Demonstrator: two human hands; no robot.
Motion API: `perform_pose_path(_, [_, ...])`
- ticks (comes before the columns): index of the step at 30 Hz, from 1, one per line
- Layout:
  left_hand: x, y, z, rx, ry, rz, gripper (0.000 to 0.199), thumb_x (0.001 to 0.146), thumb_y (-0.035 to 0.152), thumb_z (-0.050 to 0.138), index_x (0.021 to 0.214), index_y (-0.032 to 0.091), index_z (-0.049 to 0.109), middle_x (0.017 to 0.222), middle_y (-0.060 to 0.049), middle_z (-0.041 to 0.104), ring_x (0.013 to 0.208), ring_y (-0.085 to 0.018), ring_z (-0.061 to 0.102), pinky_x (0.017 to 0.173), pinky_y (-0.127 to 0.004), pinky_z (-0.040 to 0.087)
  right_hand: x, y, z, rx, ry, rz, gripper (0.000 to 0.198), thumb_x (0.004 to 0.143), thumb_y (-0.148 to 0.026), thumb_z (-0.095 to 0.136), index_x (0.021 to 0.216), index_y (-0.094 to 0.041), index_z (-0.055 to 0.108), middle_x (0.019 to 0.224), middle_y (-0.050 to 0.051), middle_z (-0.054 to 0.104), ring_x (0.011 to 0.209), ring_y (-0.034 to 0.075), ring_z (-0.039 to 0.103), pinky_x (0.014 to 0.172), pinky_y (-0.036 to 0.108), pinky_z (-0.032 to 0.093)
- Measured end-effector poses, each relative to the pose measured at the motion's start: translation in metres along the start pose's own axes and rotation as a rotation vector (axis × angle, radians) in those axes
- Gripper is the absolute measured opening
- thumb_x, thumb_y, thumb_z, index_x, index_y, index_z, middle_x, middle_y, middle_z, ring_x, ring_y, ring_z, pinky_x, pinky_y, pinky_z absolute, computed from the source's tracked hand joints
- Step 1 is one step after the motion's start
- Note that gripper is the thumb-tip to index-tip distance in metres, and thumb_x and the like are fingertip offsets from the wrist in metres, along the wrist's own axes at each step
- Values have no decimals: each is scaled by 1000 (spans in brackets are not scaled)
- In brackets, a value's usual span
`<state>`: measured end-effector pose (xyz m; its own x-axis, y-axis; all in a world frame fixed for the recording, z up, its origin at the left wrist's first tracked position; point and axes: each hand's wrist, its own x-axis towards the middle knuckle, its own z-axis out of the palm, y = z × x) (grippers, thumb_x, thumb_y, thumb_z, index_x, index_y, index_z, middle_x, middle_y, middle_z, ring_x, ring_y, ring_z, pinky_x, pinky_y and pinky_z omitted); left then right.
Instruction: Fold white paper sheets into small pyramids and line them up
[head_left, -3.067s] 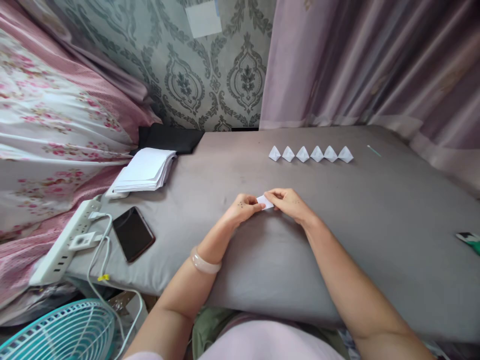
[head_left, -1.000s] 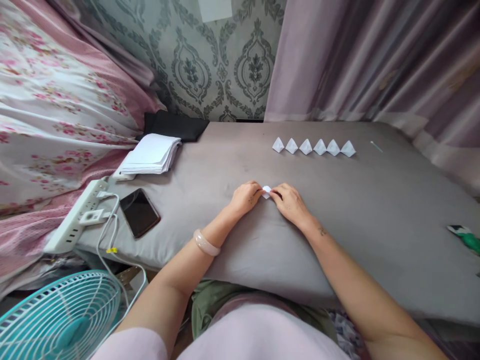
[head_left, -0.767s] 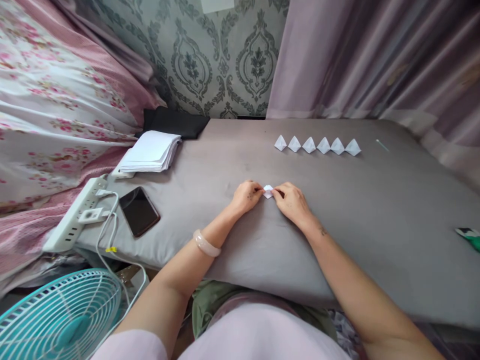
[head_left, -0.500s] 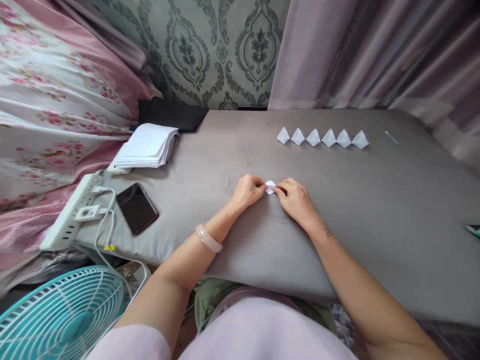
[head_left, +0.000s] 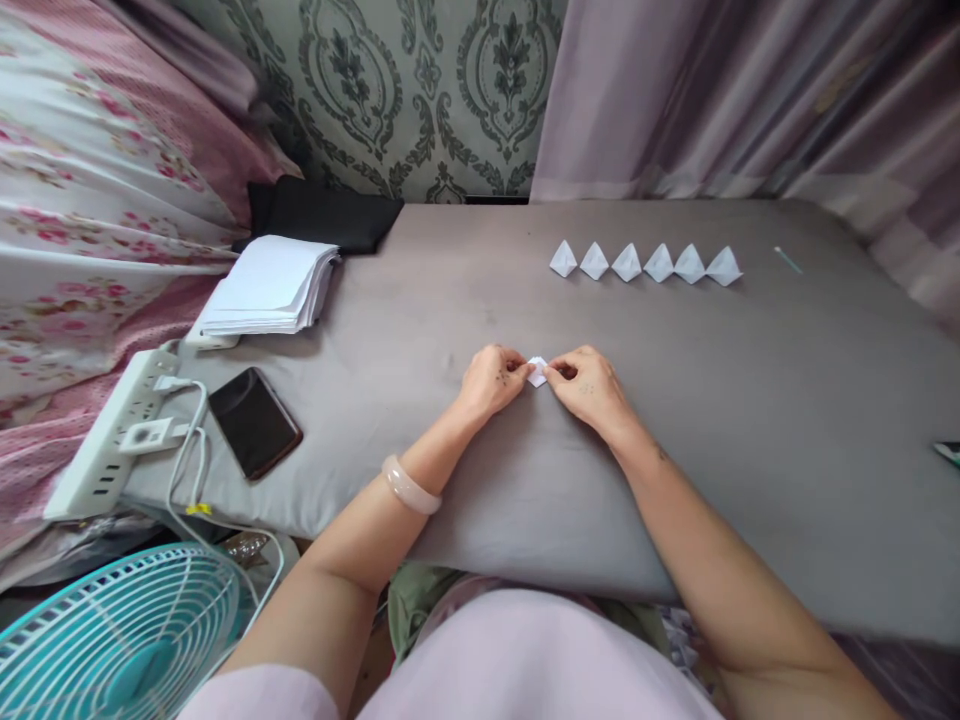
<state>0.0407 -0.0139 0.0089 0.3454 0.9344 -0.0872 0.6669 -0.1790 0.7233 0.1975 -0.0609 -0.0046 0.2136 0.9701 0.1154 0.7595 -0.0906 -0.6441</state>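
A small folded piece of white paper (head_left: 537, 372) is pinched between my two hands, just above or on the grey-covered table. My left hand (head_left: 493, 380) grips its left edge between thumb and fingers. On the opposite edge, my right hand (head_left: 589, 388) pinches the paper the same way. Beyond my hands, toward the back, several folded white paper boats (head_left: 627, 262) stand in a row with pointed tops. The finer folds of the held piece are too small to make out.
A stack of white paper (head_left: 271, 285) lies at the left, with a black folder-like item (head_left: 330, 215) behind it. Nearer are a phone (head_left: 255, 422), a power strip (head_left: 112, 435) with cables, and a teal fan (head_left: 139, 640). A thin stick (head_left: 788, 261) lies back right on the table (head_left: 787, 400).
The camera view has shifted slightly. Both hands keep their pinch on the folded paper, with little visible change in its shape.
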Motion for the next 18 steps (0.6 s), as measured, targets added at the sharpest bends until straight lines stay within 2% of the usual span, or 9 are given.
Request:
perform_pose_path(5, [-1, -1, -2, -49, -28, 12, 21, 81, 31, 63, 88, 16, 77, 84, -7, 68, 74, -16, 58, 70, -25, 43, -2, 7, -5, 91, -80, -50, 17, 82, -34, 60, 82, -22, 72, 85, 4, 65, 71, 15, 59, 71, 30, 45])
perform_pose_path(11, [-5, -3, -6, -73, -20, 71, 19, 80, 30, 65, 86, 15, 77, 82, -5, 66, 69, -12, 55, 70, -24, 43, -5, 8, -4, 58, -56, -102, 17, 84, -33, 59, 83, -22, 72, 85, 3, 66, 72, 15, 59, 72, 29, 44])
perform_pose_path(18, [-3, -1, 2, -22, 38, -12, 20, 80, 30, 61, 81, 16, 76, 82, -7, 68, 71, -15, 57, 68, -26, 44, -4, 1, -5, -38, -56, -49, 20, 85, -30, 55, 85, -20, 72, 87, 5, 68, 73, 15, 59, 71, 29, 43])
